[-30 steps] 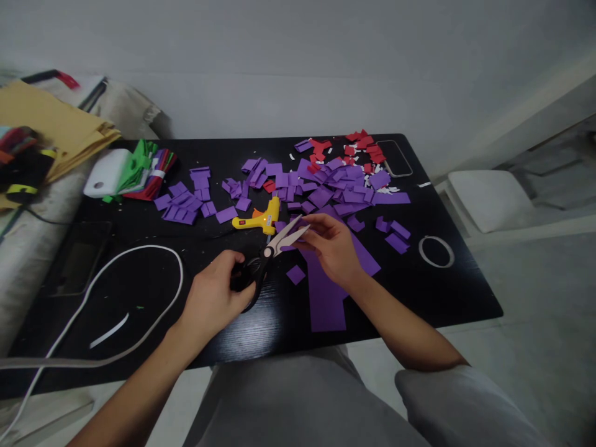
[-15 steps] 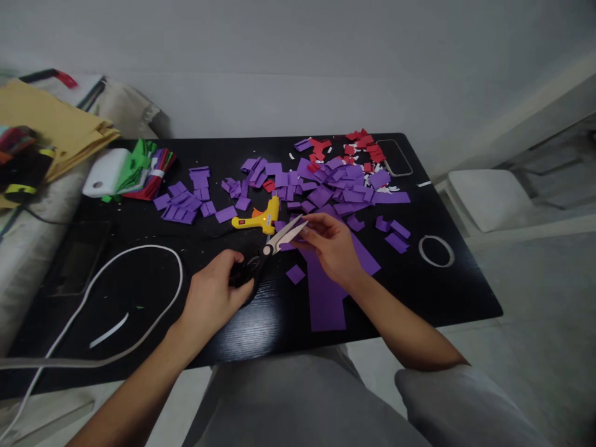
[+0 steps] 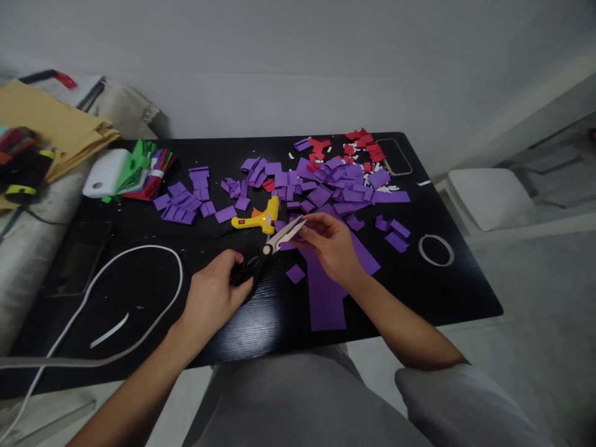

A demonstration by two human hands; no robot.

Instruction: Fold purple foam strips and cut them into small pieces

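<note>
My left hand (image 3: 215, 285) is closed round the black handles of a pair of scissors (image 3: 282, 239), whose blades point up and to the right, slightly apart. At the blade tips, my right hand (image 3: 333, 245) pinches a small piece of purple paper (image 3: 285, 246), mostly hidden behind the blades and fingers. Under my right hand lie long purple paper strips (image 3: 326, 304). One small purple square (image 3: 295, 274) rests on the table just below the scissors. A yellow glue gun (image 3: 258, 220) lies right behind them.
Folded purple pieces (image 3: 335, 186) and red scraps (image 3: 367, 146) lie across the back of the black table (image 3: 410, 292). A white cable (image 3: 179, 267) loops at left. A tape ring (image 3: 436, 251) sits at right, and a phone-like frame (image 3: 395, 157) at the back right corner.
The scissor blades have closed slightly in my left hand. Both hands otherwise stay nearly where they were.
</note>
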